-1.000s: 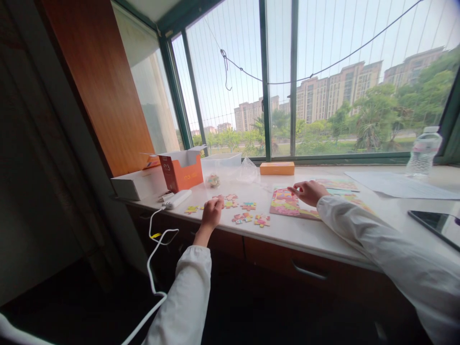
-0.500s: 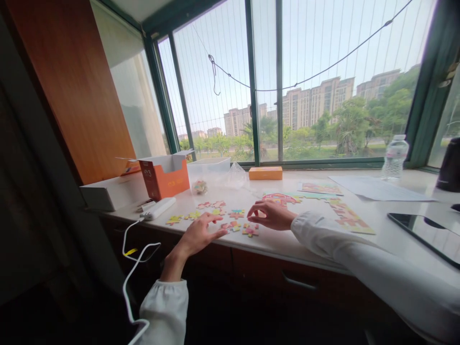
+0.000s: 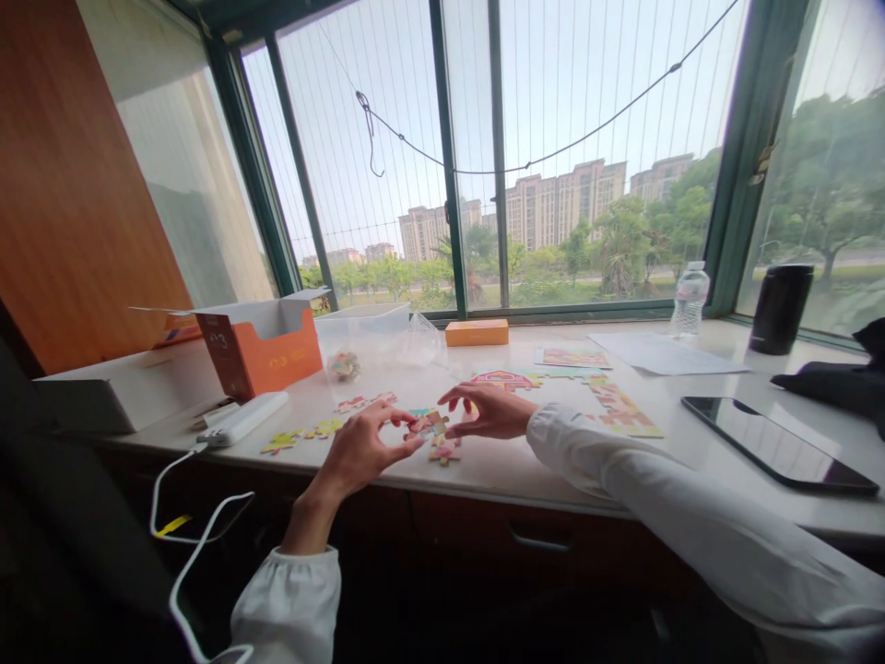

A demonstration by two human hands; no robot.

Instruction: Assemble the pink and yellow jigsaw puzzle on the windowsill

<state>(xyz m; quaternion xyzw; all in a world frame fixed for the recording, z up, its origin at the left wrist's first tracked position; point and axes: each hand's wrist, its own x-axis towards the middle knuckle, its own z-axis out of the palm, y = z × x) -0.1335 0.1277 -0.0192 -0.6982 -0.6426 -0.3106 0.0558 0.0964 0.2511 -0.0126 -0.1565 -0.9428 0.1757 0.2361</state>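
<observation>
My left hand (image 3: pixel 359 447) is at the front of the table, thumb and index finger closed on a pink puzzle piece (image 3: pixel 418 427). My right hand (image 3: pixel 492 411) faces it from the other side, thumb and fingers apart, its thumb close to a yellowish puzzle piece (image 3: pixel 440 423). Whether that thumb touches the piece is hard to make out. Below them lies a loose pink piece (image 3: pixel 444 451). Yellow pieces (image 3: pixel 282 443) and reddish pieces (image 3: pixel 352 404) are spread left of my hands. A partly assembled puzzle border (image 3: pixel 619 406) lies to the right, partly hidden by my right arm.
An orange open box (image 3: pixel 266 355), a white power strip (image 3: pixel 245 420) and a clear plastic bin (image 3: pixel 366 318) stand left. An orange carton (image 3: pixel 477 333) sits by the window. To the right are a tablet (image 3: pixel 774 443), paper sheet (image 3: pixel 664 355), water bottle (image 3: pixel 690 300) and black tumbler (image 3: pixel 781 309).
The view has turned right. My left hand has closed on the pink piece, and my hands have come nearer each other over the loose pieces. The yellowish piece has shifted toward my right thumb.
</observation>
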